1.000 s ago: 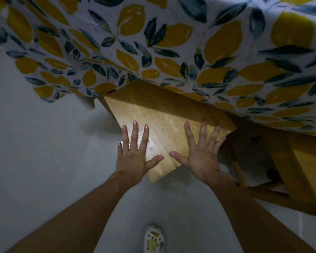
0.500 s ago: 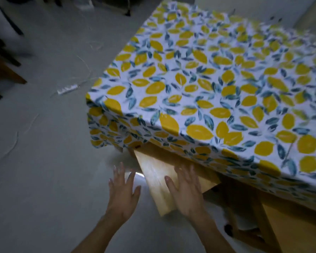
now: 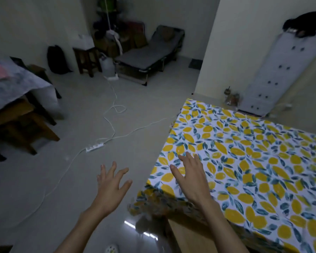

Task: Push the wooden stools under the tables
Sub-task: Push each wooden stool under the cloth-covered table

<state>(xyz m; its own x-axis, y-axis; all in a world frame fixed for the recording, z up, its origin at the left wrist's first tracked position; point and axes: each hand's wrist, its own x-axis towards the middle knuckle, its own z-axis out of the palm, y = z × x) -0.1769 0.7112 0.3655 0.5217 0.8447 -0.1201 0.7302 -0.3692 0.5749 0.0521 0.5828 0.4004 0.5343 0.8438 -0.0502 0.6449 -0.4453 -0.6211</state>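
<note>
A light wooden stool [image 3: 188, 236] sits mostly under the table with the lemon-print cloth [image 3: 254, 161]; only a strip of its seat shows below the cloth's hem, partly behind my right forearm. My left hand [image 3: 111, 185] hovers over the floor with fingers spread and nothing in it. My right hand [image 3: 192, 176] is raised in front of the table's near corner, fingers apart, holding nothing. At the far left a second table with a pale cloth [image 3: 16, 83] has dark wooden stools [image 3: 24, 128] beneath and beside it.
A white power strip [image 3: 95, 147] and its cables [image 3: 115, 108] snake across the grey floor. A dark stool [image 3: 87, 60], a black backpack [image 3: 56, 59], a folding bed [image 3: 150, 52] and a white drawer unit [image 3: 279, 70] stand by the walls. My slipper [image 3: 111, 249] shows at the bottom edge.
Both hands have lifted off the stool seat and risen. The view has swung up from the stool to the room, and the stool now lies almost fully under the lemon cloth.
</note>
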